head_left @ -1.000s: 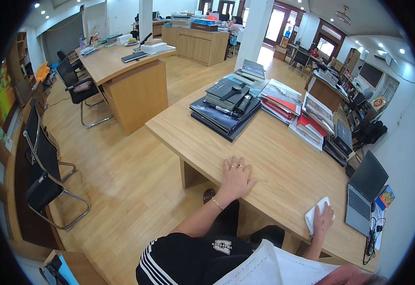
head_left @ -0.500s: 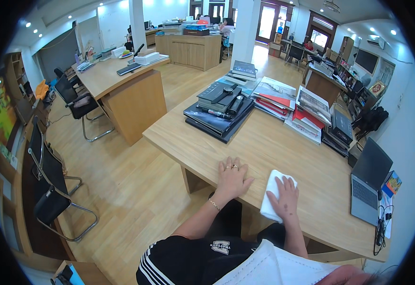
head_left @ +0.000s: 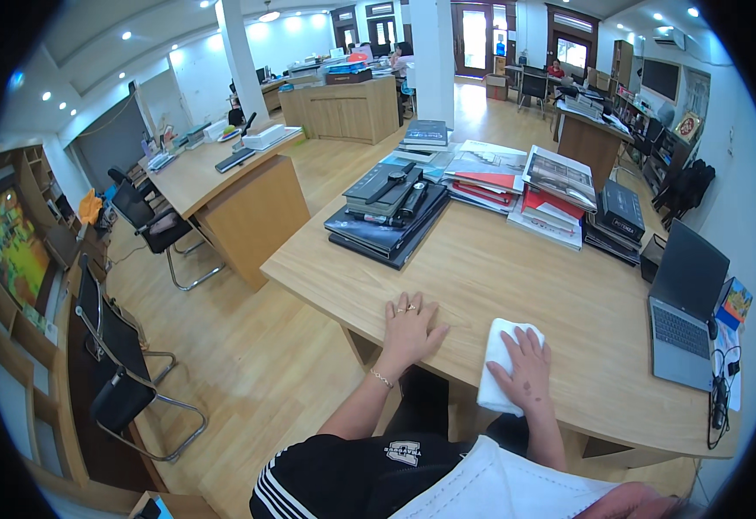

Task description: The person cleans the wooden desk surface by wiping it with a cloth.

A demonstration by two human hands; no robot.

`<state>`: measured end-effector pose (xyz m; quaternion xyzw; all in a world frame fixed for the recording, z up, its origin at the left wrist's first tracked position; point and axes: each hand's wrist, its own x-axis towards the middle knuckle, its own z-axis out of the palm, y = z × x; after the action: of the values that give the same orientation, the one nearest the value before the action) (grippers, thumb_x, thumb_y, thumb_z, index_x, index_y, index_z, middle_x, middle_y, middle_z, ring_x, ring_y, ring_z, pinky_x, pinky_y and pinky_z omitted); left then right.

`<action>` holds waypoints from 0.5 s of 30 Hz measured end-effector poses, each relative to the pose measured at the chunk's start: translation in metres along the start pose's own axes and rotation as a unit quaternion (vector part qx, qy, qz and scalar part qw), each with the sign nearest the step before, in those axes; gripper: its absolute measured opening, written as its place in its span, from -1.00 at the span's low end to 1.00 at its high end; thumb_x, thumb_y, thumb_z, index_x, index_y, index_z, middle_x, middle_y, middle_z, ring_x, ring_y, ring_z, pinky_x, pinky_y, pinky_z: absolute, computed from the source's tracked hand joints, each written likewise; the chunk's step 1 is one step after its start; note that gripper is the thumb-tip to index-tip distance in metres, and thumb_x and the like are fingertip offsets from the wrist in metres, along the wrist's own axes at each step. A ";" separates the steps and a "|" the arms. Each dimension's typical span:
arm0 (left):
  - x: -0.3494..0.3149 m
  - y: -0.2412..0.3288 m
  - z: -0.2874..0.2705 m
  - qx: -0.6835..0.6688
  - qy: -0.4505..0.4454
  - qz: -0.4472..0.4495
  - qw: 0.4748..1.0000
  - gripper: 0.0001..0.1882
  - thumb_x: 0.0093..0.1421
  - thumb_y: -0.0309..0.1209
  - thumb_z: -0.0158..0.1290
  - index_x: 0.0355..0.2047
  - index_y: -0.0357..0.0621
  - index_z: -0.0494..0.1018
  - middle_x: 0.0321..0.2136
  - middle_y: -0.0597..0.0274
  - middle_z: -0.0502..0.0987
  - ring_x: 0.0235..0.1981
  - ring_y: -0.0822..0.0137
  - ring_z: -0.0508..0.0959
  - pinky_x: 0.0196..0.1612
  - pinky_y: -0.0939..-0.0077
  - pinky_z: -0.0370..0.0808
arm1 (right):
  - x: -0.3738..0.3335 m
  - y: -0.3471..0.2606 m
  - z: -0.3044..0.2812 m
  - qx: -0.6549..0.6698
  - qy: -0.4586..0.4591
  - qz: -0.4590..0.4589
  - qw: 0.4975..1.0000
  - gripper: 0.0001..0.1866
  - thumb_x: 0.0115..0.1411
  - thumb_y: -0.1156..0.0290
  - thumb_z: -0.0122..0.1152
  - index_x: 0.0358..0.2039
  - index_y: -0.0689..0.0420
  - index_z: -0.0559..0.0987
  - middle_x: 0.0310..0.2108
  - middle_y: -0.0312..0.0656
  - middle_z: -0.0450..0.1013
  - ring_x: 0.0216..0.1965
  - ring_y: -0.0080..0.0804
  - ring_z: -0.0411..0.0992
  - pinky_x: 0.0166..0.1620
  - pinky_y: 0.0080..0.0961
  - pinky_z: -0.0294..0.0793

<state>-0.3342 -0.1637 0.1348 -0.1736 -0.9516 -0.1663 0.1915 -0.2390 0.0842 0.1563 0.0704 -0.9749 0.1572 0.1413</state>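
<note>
My left hand (head_left: 411,333) lies palm down on the wooden desk (head_left: 481,268) near its front edge. Its fingers are spread, with rings on them, and nothing is under it that I can see. To its right, my right hand (head_left: 525,370) rests flat on a folded white cloth (head_left: 497,346), fingers stretched out over the cloth and its right edge. The cloth lies on the desktop at the near edge. Beyond my left hand sits a stack of dark books and boxes (head_left: 378,229) with a black wristwatch (head_left: 392,183) on top.
Magazines and red folders (head_left: 555,195) are piled along the desk's far side, beside a black box (head_left: 622,210). An open laptop (head_left: 682,333) stands at the right, with black cables (head_left: 721,394) near it. Black chairs (head_left: 123,381) and another desk (head_left: 222,182) are on the left.
The head view has tilted, so the desk and room appear turned. Both hands remain on the desk, the right one still on the cloth, with little visible movement.
</note>
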 end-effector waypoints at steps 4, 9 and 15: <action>0.000 -0.002 0.005 0.005 0.030 0.014 0.999 -0.42 0.17 0.08 0.08 0.05 -0.04 0.52 0.13 -0.06 0.40 0.20 -0.09 0.29 0.23 -0.10 0.09 | -0.026 0.046 -0.016 -0.026 0.023 0.067 0.997 -0.35 0.16 0.01 0.21 0.21 0.03 0.43 0.29 0.01 0.25 0.37 0.05 0.07 0.35 0.09 -0.05; 0.000 0.000 0.001 -0.002 0.015 0.009 1.000 -0.40 0.18 0.06 0.06 0.08 -0.08 0.50 0.16 -0.11 0.39 0.23 -0.17 0.27 0.25 -0.17 0.06 | -0.067 0.128 -0.043 -0.093 0.061 0.220 0.969 -0.32 0.17 0.00 0.20 0.26 0.01 0.37 0.33 -0.04 0.21 0.40 -0.05 0.05 0.36 0.13 -0.08; 0.002 0.000 0.003 -0.025 0.007 0.002 1.000 -0.40 0.19 0.07 0.04 0.07 -0.09 0.50 0.18 -0.16 0.37 0.26 -0.23 0.26 0.28 -0.23 0.02 | -0.086 0.168 -0.070 -0.134 0.070 0.366 0.918 -0.34 0.22 0.00 0.15 0.27 0.02 0.36 0.33 -0.04 0.19 0.40 -0.06 0.04 0.35 0.15 -0.03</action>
<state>-0.3371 -0.1623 0.1327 -0.1795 -0.9454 -0.1908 0.1940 -0.1699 0.2734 0.1463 -0.3222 -0.9321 0.0709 0.1495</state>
